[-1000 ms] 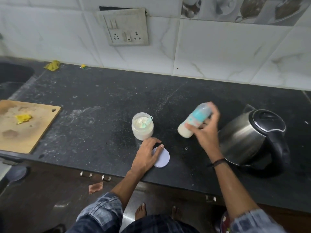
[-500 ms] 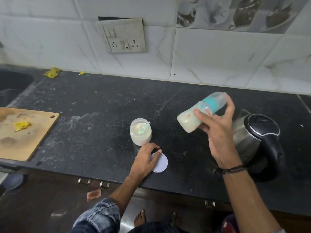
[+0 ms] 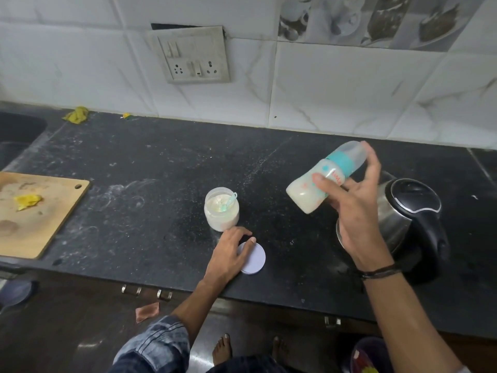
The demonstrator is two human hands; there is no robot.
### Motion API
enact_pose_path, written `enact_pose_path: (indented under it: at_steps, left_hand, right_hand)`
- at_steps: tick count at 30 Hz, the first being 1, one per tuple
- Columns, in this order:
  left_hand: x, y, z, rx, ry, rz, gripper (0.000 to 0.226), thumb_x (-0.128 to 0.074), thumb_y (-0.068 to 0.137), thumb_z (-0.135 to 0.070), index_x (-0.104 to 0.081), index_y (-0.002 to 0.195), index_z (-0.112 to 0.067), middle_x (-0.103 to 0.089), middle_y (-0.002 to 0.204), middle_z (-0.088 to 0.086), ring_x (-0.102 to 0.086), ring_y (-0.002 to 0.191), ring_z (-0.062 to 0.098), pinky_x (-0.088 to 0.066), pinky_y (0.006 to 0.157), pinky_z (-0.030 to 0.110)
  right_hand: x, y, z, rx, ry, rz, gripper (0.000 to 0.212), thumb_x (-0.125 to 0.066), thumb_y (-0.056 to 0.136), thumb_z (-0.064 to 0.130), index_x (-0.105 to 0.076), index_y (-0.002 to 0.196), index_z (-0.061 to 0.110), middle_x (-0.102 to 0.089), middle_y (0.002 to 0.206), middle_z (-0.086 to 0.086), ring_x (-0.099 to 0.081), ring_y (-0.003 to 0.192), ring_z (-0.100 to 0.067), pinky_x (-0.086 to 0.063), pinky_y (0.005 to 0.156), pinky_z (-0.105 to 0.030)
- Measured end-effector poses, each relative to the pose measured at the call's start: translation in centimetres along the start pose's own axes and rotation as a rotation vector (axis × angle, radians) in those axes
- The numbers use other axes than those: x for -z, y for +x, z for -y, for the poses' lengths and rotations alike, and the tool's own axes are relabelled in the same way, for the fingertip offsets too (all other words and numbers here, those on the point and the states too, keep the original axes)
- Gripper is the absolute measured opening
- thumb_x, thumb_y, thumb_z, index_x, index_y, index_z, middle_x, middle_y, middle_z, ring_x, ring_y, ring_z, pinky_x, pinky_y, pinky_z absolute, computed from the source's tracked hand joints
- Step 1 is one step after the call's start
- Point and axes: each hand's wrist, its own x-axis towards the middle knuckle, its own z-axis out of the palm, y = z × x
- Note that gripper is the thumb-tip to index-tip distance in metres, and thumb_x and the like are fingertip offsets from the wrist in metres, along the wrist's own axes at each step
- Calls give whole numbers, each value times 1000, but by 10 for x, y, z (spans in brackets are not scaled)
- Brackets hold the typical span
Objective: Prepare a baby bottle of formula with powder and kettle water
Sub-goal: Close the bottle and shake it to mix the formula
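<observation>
Right hand (image 3: 357, 211): gripping the baby bottle (image 3: 325, 179), fingers (image 3: 322, 184) wrapped round its body, holding it tilted above the counter (image 3: 150, 211).
Bottle: showing milky liquid at the lower end; capped top partly hiding behind the fingertips.
Left hand (image 3: 228, 254): lying flat, fingers together, covering part of the white lid (image 3: 255, 258).
Powder jar (image 3: 222, 208): standing open just beyond the left fingertips, scoop (image 3: 228, 204) half sinking in powder.
Kettle (image 3: 411, 219): sitting behind the right palm, body partly hidden.

A wooden cutting board (image 3: 35, 211) with a yellow scrap (image 3: 27, 201) on it lies at the left of the dark, dusty surface (image 3: 161, 168), another yellow scrap (image 3: 77, 114) sits by the tiled wall (image 3: 336, 92), under a socket panel (image 3: 194, 55).
</observation>
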Motion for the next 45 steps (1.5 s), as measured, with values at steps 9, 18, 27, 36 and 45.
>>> enact_pose_path:
  at_steps: [9, 18, 27, 36, 45]
  left_hand:
    - [0, 1, 1, 1, 8, 3, 29, -49, 103, -52, -63, 113, -30, -60, 116, -16, -52, 113, 3, -44, 99, 28]
    - [-1, 1, 0, 14, 10, 7, 33, -46, 101, -56, -63, 113, -30, -59, 117, -17, -51, 112, 1, -40, 98, 23]
    - [-1, 1, -1, 9, 10, 2, 34, -46, 102, -57, -63, 114, -30, -60, 118, -15, -51, 112, 2, -41, 98, 23]
    - [-1, 2, 0, -2, 6, -4, 26, -48, 103, -52, -63, 111, -32, -59, 114, -19, -51, 112, 1, -42, 97, 25]
    - [-2, 1, 2, -13, 4, 1, 28, -48, 103, -54, -63, 111, -31, -59, 114, -19, -51, 112, 0, -41, 97, 22]
  right_hand:
    - [-1, -2, -4, -55, 79, -102, 93, -86, 81, 1, -34, 150, 33, -64, 133, -12, -72, 116, -24, -63, 80, -40]
    - [2, -7, 0, 16, 155, -184, 90, -87, 80, 6, -34, 148, 32, -66, 132, -4, -69, 121, -25, -63, 83, -45]
    - [-4, -8, -1, 31, 240, -247, 90, -88, 79, 17, -32, 148, 31, -68, 132, 0, -70, 122, -24, -63, 84, -44]
    - [-9, 0, 7, 26, 183, -228, 78, -84, 84, 10, -36, 141, 31, -62, 134, -4, -67, 126, -31, -63, 81, -42]
    - [2, -2, 5, 7, 89, -142, 88, -86, 82, 8, -33, 148, 34, -71, 126, -2, -73, 115, -22, -63, 84, -43]
